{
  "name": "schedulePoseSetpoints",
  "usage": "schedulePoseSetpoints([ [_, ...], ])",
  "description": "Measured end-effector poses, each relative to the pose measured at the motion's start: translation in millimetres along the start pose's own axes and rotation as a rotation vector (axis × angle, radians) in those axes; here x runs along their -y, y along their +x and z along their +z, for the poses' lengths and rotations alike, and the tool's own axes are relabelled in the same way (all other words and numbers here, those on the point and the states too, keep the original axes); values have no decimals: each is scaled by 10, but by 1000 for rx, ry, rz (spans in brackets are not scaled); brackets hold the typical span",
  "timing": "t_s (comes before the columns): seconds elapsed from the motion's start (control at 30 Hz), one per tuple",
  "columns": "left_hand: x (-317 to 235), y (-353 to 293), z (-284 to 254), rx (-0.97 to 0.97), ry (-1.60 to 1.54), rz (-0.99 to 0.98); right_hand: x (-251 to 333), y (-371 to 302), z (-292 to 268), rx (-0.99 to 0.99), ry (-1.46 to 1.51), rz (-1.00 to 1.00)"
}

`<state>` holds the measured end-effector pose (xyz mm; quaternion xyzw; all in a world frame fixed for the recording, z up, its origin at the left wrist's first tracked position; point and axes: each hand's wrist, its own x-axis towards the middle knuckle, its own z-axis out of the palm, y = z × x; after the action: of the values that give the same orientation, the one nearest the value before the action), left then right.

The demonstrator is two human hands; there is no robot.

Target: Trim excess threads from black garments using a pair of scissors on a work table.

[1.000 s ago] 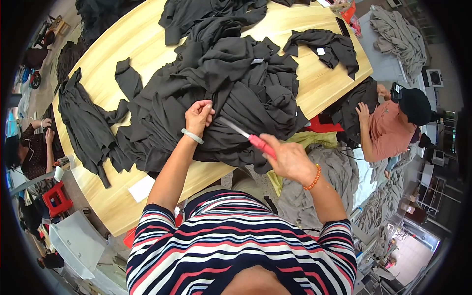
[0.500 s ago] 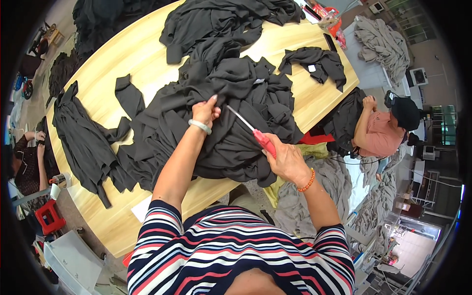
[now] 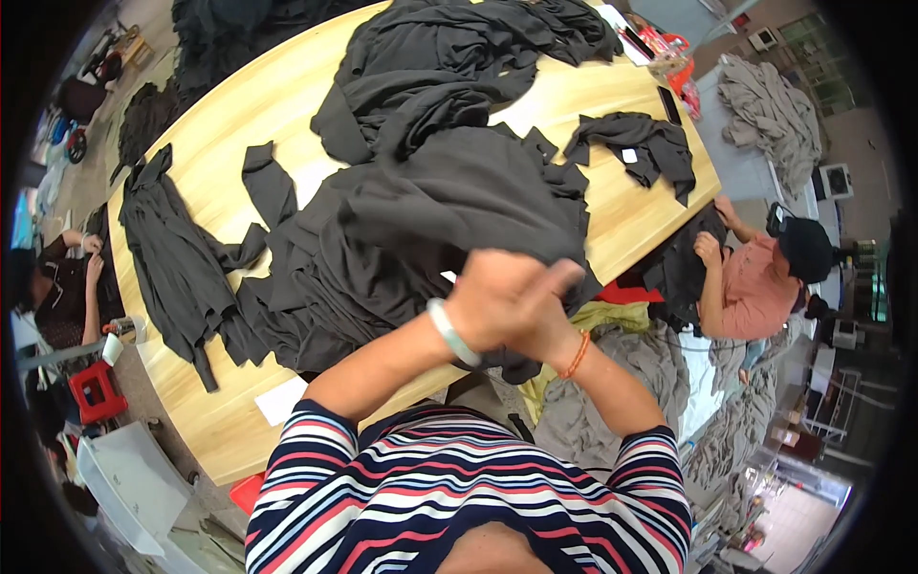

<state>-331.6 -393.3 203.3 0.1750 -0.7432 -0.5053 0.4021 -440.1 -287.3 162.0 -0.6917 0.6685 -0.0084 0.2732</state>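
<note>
My left hand (image 3: 492, 298) and my right hand (image 3: 547, 311) are pressed together, raised close to the camera above the near edge of a heap of black garments (image 3: 430, 220). The fingers of both are curled closed. What lies inside them is hidden, and no scissors show. A pale bangle sits on my left wrist and an orange band on my right. Black cloth hangs just below the hands at the edge of the wooden table (image 3: 229, 411).
More black garments (image 3: 172, 253) lie spread at the table's left, a second heap (image 3: 449, 57) at the far side and one piece (image 3: 636, 143) at the right. A person in a black cap (image 3: 765, 277) works at the right corner. Grey cloth (image 3: 612, 402) is piled on the floor.
My hands came off the heap and drew together toward me. The red-handled scissors seen in my right hand are out of sight. The view moved closer to the table.
</note>
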Motion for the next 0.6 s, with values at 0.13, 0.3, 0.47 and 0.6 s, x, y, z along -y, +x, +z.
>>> schedulePoseSetpoints([
  [0.13, -345, 335, 392, 74, 6, 422, -1408, -201, -563, -276, -408, -44],
  [0.3, 107, 698, 906, 79, 81, 300, -3148, 207, -1250, -682, -888, -2],
  [0.47, 1378, 865, 123, -407, 470, -34, -3735, 203, -1592, -820, 257, 588],
  [0.6, 2712, 619, -1117, -835, 904, -649, -3270, 285, -1222, -633, 488, 650],
])
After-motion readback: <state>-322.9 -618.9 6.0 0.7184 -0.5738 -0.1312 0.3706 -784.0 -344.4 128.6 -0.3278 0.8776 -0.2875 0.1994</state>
